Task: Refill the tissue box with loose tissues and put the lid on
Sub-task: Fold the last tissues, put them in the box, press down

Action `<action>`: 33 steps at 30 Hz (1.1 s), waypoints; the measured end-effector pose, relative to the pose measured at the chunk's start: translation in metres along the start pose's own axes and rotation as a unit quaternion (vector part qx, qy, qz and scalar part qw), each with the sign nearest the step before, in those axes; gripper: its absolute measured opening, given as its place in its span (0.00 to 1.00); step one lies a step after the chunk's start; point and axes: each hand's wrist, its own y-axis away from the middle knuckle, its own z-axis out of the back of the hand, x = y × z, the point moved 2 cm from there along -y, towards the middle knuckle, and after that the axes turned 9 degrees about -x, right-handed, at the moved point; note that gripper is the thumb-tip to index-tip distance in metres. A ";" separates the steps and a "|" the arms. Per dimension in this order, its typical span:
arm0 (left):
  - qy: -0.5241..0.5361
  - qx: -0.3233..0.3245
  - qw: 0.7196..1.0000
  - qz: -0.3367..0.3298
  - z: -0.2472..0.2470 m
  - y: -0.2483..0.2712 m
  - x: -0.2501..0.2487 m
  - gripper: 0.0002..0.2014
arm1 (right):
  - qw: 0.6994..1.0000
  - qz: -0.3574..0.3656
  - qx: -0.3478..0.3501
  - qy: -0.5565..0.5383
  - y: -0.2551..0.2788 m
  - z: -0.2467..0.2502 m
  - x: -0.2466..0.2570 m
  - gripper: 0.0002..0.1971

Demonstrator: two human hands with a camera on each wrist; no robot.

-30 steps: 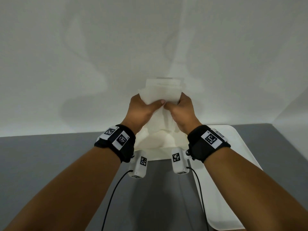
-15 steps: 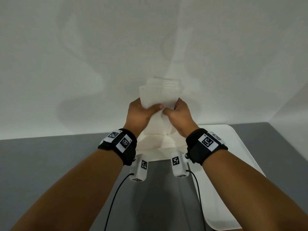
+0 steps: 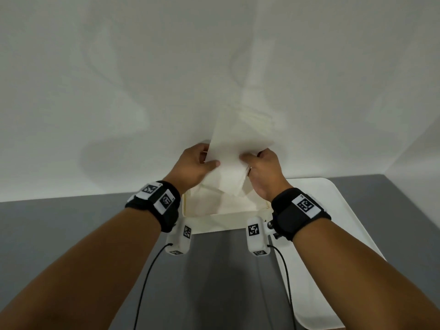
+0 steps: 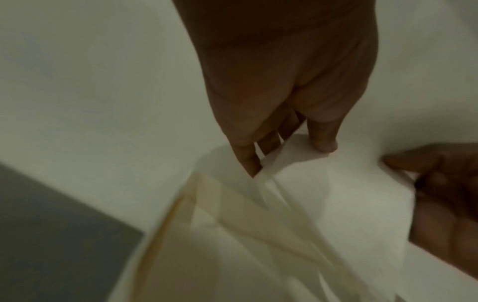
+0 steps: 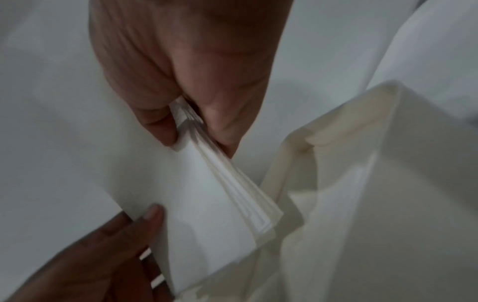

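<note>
A stack of white tissues [image 3: 234, 153] is held tilted above the open cream tissue box [image 3: 221, 221], its lower corner dipping into the box. My left hand [image 3: 198, 163] pinches the stack's left edge with thumb on top. My right hand [image 3: 260, 166] pinches the right edge; in the right wrist view the thumb and fingers clamp the tissues [image 5: 207, 196] beside the box rim [image 5: 292, 159]. The left wrist view shows my left fingers [image 4: 323, 139] on the tissues [image 4: 344, 196]. More tissue lies inside the box. The white lid [image 3: 333, 234] lies flat to the box's right.
The box stands against a white wall [image 3: 166, 79] on a grey table [image 3: 71, 234]. Another white wall closes the right side [image 3: 423, 158]. Cables run from both wrist cameras down over the table.
Both hands have spread apart along the tissue stack, which now tilts with its lower corner in the box. The box's front rim shows more plainly.
</note>
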 end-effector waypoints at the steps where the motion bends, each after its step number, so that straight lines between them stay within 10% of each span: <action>1: -0.029 0.021 0.999 -0.012 0.005 -0.003 -0.006 0.16 | 1.000 -0.011 0.000 -0.017 0.001 0.003 0.003 0.19; 7: -0.278 0.178 0.942 -0.063 0.021 -0.021 -0.027 0.15 | 0.998 -0.054 -0.016 -0.035 -0.013 0.037 0.018 0.24; 14: -0.409 0.237 0.879 -0.065 0.002 -0.026 0.005 0.23 | 0.943 -0.075 0.014 0.325 -0.013 0.048 0.001 0.33; 18: -0.406 0.263 0.873 -0.063 -0.002 -0.011 0.009 0.43 | 0.844 -0.039 0.085 0.528 -0.007 0.038 0.000 0.28; 23: -0.542 0.258 0.792 -0.115 0.002 0.005 0.015 0.48 | 0.703 0.087 0.103 0.698 -0.006 0.023 0.019 0.26; 26: -0.547 0.269 0.786 -0.105 0.002 0.010 0.018 0.42 | 0.689 0.176 0.179 0.680 -0.010 0.009 0.018 0.28; 30: -0.557 0.285 0.774 -0.099 0.003 0.017 0.024 0.37 | 0.625 0.117 0.291 0.715 -0.008 0.008 -0.006 0.31; 33: -0.569 0.284 0.766 -0.091 0.006 0.020 0.026 0.35 | 0.656 0.097 0.296 0.687 -0.009 0.012 -0.012 0.39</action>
